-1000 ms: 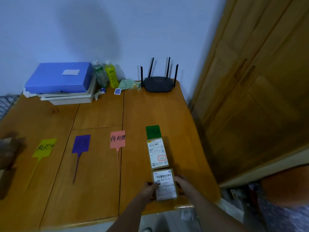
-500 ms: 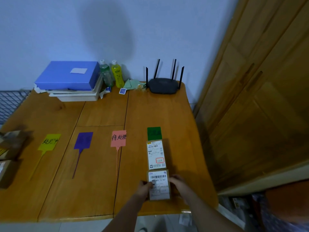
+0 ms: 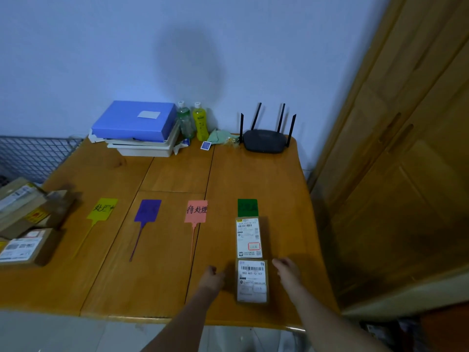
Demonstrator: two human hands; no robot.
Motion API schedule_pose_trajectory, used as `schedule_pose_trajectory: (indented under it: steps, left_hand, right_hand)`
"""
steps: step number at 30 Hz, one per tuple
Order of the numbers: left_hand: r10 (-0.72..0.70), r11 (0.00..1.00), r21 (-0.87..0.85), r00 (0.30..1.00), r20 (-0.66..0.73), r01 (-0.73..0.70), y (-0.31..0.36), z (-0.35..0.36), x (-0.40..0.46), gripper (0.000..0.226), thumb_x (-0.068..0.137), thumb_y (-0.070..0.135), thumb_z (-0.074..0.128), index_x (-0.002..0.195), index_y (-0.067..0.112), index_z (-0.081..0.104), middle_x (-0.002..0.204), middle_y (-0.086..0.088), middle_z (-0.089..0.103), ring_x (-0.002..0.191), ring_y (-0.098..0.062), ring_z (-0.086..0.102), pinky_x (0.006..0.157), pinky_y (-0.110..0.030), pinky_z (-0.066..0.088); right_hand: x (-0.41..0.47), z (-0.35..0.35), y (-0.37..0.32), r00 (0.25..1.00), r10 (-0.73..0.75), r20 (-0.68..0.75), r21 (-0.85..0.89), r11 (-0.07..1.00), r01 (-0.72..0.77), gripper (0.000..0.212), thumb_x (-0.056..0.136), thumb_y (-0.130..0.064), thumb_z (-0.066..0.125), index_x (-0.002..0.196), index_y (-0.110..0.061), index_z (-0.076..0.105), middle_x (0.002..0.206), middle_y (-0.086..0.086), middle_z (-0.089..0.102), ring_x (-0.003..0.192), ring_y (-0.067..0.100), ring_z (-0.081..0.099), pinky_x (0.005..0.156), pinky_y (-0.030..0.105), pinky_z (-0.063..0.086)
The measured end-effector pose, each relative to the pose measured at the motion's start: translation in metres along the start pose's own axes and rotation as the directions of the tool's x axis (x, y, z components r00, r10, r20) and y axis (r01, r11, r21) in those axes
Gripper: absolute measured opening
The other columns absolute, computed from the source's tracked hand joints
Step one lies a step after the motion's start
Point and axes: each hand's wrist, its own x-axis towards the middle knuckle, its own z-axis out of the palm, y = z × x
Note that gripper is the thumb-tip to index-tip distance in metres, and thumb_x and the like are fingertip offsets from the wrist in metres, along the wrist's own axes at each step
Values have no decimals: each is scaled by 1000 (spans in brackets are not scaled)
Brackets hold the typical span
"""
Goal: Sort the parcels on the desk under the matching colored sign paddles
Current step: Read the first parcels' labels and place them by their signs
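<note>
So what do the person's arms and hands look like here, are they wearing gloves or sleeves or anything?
Both arms are bare as far as the picture shows: no sleeves, no gloves. The left hand and the right hand show no ring, watch or bracelet that I can make out, though the light is dim and the picture soft, so something small could be missed.

The desk (image 3: 253,179) is orange-brown wood. On it lie four paddles: a yellow paddle (image 3: 102,209) with dark writing, a purple paddle (image 3: 147,210), a pink paddle (image 3: 196,211) with black characters, and a dark green paddle (image 3: 247,207). Below the green one, two brown parcels (image 3: 249,238) (image 3: 252,281) carry white labels with black barcodes; the upper label has a red-outlined stamp. More brown parcels (image 3: 24,246) sit at the left, one with a yellow-and-red sticker. At the back are a blue box (image 3: 134,121) with a white label, a green bottle (image 3: 184,120), a yellow bottle (image 3: 200,121) and a black router (image 3: 265,140).
</note>
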Motion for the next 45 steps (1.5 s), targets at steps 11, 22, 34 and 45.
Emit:
schedule_pose_trajectory:
  steps: [11,22,34,45]
  left_hand:
    - [238,869,493,911,-337,-45,31,-178,-25,35,92,26,47,119,5,53,122,-13,59,110,-28,56,86,-32,45]
    - [325,891,440,831,-451,-110,2,-388,-63,31,91,29,47,109,6,58,108,-7,58,97,-28,57,78,-34,47]
    - [256,944,320,795,-550,-82,-55,-504,-59,23,91,14,45,104,2,60,95,-19,61,83,-27,59,77,-42,50]
    - [176,950,312,823,-540,1,-44,-558,7,26,91,22,45,111,8,55,98,-7,57,84,-18,54,72,-29,47]
  right_hand:
    - [-48,77,-141,878,-427,215,-342,809,478,17,92,-22,47,76,-16,51,65,2,46,58,17,41,57,27,30]
    - [-153,276,-242,684,-580,441,-381,570,728,15,89,-26,50,77,-19,55,81,2,57,78,21,54,68,31,40]
    - [-197,412,-281,617,-588,523,-384,484,786,24,91,-31,48,100,-13,62,106,4,61,97,24,59,86,39,48]
    - [-144,501,-319,634,-527,567,-348,544,763,23,93,-29,49,98,-9,59,96,6,58,85,22,55,76,34,44]
